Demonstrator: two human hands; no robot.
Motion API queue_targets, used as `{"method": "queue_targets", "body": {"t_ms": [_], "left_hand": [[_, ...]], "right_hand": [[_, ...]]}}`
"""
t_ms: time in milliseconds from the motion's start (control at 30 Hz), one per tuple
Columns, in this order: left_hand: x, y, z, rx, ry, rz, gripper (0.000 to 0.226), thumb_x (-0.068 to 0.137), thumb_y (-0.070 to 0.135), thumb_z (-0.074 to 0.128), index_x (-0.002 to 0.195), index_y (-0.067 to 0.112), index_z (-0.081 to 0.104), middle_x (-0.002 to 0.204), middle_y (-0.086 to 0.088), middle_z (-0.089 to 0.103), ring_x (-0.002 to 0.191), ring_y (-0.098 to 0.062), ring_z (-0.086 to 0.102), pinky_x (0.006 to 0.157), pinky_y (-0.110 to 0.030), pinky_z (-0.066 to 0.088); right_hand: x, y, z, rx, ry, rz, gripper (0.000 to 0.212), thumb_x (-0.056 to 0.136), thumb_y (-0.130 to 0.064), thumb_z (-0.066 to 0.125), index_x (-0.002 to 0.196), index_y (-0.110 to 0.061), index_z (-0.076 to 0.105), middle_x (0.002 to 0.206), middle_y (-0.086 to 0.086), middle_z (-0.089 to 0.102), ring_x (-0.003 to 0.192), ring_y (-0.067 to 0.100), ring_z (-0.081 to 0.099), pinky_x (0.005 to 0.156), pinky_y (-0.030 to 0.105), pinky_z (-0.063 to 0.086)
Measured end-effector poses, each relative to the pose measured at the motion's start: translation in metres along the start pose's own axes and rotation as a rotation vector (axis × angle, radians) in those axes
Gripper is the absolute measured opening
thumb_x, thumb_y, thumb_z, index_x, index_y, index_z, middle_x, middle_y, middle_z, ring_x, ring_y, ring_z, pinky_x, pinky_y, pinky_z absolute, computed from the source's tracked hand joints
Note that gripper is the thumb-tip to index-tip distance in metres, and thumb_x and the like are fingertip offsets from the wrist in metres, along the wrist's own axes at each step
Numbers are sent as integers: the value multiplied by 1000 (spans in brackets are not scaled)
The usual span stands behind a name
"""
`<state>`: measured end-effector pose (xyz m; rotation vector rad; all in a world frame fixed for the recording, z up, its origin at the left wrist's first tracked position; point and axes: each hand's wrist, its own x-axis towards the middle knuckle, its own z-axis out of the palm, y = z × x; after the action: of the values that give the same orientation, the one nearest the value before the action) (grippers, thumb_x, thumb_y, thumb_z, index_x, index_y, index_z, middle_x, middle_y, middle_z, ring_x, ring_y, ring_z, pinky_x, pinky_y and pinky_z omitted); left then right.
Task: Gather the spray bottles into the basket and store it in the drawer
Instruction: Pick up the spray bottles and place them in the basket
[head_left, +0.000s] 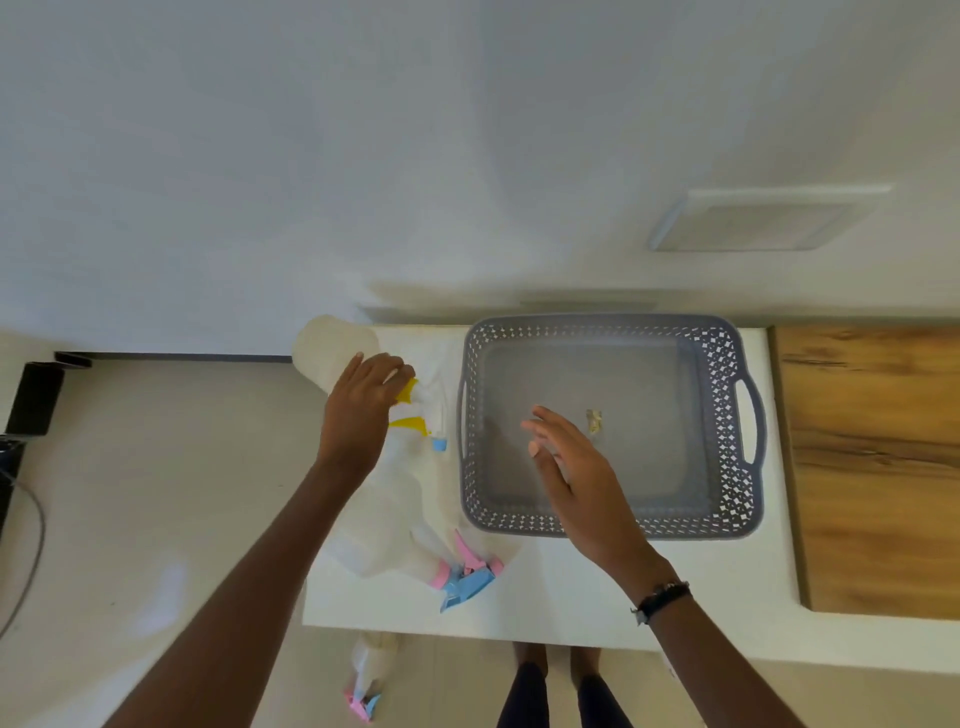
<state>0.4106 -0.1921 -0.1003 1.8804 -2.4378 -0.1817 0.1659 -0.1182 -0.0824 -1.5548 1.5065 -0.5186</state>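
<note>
A grey perforated basket (727, 426) with side handles sits on the white counter (571, 587); only a small scrap lies inside it. Left of it, my left hand (358, 410) grips the neck of a translucent spray bottle with a yellow trigger (332, 348), lifted and tilted. Another clear bottle with a yellow and blue trigger (410, 467) lies beneath. A bottle with a pink and blue trigger head (462, 571) lies near the front edge. My right hand (576, 467) hovers open over the basket's front left corner. One more bottle (371, 670) lies on the floor.
A wooden worktop (872, 467) adjoins the counter on the right. A dark device (34, 400) and a cable lie on the floor at far left. My feet (558, 665) stand just in front of the counter. A white wall runs behind.
</note>
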Motion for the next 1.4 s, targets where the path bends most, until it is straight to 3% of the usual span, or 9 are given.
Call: {"method": "queue_targets", "body": {"t_ms": [133, 267, 500, 667, 733, 800, 933, 1000, 1400], "left_hand": [[-4, 14, -43, -284, 126, -79, 30, 86, 3, 59, 112, 15, 64, 119, 2, 62, 111, -17, 56, 100, -29, 42], [-3, 58, -72, -662, 81, 54, 35, 84, 5, 62, 118, 15, 62, 122, 12, 52, 112, 2, 49, 95, -2, 34], [9, 154, -48, -1058, -158, 106, 40, 78, -1, 62, 118, 5, 61, 114, 7, 57, 108, -7, 55, 96, -27, 49], [22, 205, -15, -1115, -207, -2, 49, 76, 1, 65, 125, 7, 58, 121, -2, 55, 116, -17, 53, 103, -24, 41], [29, 220, -4, -1192, -225, -81, 48, 80, -4, 63, 126, 7, 56, 128, -9, 55, 122, -25, 51, 108, -39, 40], [35, 231, 7, -1197, -267, -167, 50, 84, -3, 62, 131, 7, 50, 139, -12, 48, 131, -26, 45, 112, -44, 36], [38, 245, 24, -1168, -401, -196, 63, 89, -5, 55, 144, 9, 30, 155, -10, 27, 140, -17, 28, 102, -9, 38], [42, 251, 32, -1102, -452, -187, 66, 90, -3, 54, 147, 14, 24, 156, -8, 22, 143, -22, 27, 113, -28, 34], [45, 266, 50, -947, -537, -127, 73, 92, 1, 49, 150, 18, 7, 160, 2, -3, 146, -19, 16, 108, -28, 34]], "right_hand": [[0, -6, -3, 62, 11, -13, 36, 101, -18, 42, 136, -15, 48, 149, -2, 40, 135, 13, 42, 111, 37, 40], [-2, -16, -11, 195, 86, -89, 47, 96, -29, 49, 131, -51, 27, 151, -3, 37, 138, 13, 37, 111, 41, 40], [-10, 5, -37, 328, 356, -112, 55, 82, -12, 60, 129, -34, 42, 131, 20, 54, 122, 37, 51, 97, 59, 46], [-11, 49, -61, 253, 465, -18, 38, 86, -10, 60, 123, -12, 56, 119, 18, 63, 111, 35, 60, 92, 55, 50], [-4, 67, -73, 152, 470, -6, 45, 84, -2, 65, 127, -9, 54, 120, 18, 64, 110, 35, 61, 91, 50, 52], [6, 81, -86, 120, 482, 21, 47, 83, -7, 70, 127, -11, 55, 114, 11, 68, 100, 27, 66, 82, 39, 55], [29, 105, -108, 134, 528, 64, 40, 82, -20, 74, 118, -16, 58, 91, -8, 65, 83, 11, 63, 67, 8, 48], [39, 114, -115, 141, 523, 58, 38, 81, -18, 74, 115, -9, 60, 89, -7, 62, 85, 18, 64, 63, -3, 38], [47, 132, -119, 97, 441, 30, 58, 85, -18, 71, 137, -13, 45, 99, 4, 68, 80, 14, 60, 68, 14, 47]]}}
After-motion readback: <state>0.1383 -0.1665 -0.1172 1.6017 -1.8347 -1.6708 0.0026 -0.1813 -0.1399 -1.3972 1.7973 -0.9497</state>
